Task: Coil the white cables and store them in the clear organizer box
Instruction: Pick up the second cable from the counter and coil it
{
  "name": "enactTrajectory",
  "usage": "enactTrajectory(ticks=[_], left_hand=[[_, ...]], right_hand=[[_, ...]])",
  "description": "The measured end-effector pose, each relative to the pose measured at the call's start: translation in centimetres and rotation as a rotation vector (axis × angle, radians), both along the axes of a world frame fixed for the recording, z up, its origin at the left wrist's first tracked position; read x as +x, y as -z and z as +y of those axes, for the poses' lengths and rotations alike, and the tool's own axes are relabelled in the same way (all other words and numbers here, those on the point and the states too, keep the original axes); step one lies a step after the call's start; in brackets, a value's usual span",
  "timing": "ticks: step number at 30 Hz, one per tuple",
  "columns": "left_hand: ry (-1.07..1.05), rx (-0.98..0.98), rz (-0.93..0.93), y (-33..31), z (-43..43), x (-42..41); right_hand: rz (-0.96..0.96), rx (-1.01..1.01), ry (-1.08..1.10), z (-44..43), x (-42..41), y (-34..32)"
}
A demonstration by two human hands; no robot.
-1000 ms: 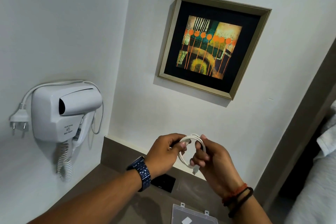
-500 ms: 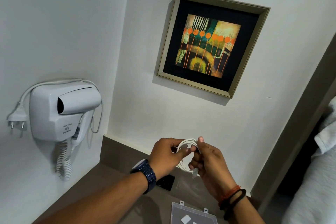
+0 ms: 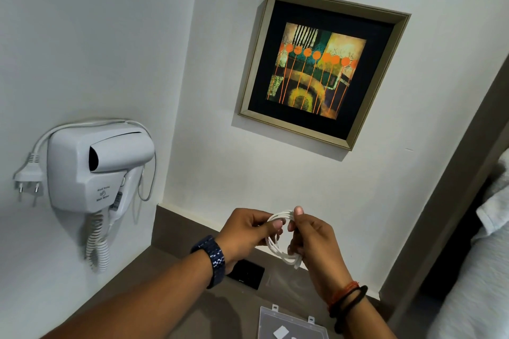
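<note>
White walls and grey-brown counter behind; left hand and right hand pinching thin white coiled cable between them, above clear plastic organizer box. Best kept tight, tail tucked before lowering. Loop upright, facing viewer, long axis roughly vertical.

A: Where is there open room?

B: Mid-frame, between the hair dryer at left and the bed at right. Both hands work in that gap, in the air above the table.

A: What hems it in?

B: The wall corner behind, with the framed picture at upper centre. The dryer's curly cord hangs at lower left.

A: And on the table itself?

B: A black plate lies under the left wrist, and the clear box sits at the bottom edge, below the right hand. The stretch of table at lower left is bare.
</note>
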State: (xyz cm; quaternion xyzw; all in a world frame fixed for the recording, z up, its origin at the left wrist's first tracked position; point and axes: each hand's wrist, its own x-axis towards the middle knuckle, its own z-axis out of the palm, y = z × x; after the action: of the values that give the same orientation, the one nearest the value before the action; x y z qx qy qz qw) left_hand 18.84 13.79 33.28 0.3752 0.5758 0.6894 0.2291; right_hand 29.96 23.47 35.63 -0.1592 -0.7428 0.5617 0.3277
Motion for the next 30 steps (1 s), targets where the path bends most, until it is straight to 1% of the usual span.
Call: enactTrajectory(ticks=[5,8,11,15,18,21,24,27,28,30], left_hand=[[0.107,0.145,-0.259,0.2,-0.4,-0.3],[0.150,0.207,-0.357,0.3,-0.5,-0.3],[0.176,0.210,-0.388,0.4,-0.6,-0.3],[0.168,0.158,-0.339,0.3,-0.6,0.0],[0.109,0.058,-0.184,0.0,-0.6,0.4],[-0.093,-0.074,0.048,-0.2,-0.4,0.4],[-0.294,-0.115,0.228,-0.2,0.1,0.6],[-0.502,-0.121,0.517,0.1,0.2,0.7],[-0.538,-0.125,0.630,0.1,0.1,0.6],[-0.542,-0.147,0.813,0.1,-0.1,0.4]], right_hand=[[0.020,0.124,0.034,-0.2,-0.3,-0.1],[-0.003,0.175,0.073,-0.1,-0.5,0.1],[-0.051,0.175,0.128,0.2,-0.6,0.3],[-0.069,0.225,0.160,0.4,-0.8,0.7],[-0.079,0.224,0.164,0.5,-0.9,0.9],[-0.092,0.220,0.180,0.7,-0.9,1.1],[-0.102,0.233,0.202,0.8,-0.9,1.4],[-0.109,0.237,0.214,0.9,-0.9,1.5],[-0.112,0.235,0.218,1.0,-0.8,1.4],[-0.112,0.228,0.228,1.2,-0.6,1.5]])
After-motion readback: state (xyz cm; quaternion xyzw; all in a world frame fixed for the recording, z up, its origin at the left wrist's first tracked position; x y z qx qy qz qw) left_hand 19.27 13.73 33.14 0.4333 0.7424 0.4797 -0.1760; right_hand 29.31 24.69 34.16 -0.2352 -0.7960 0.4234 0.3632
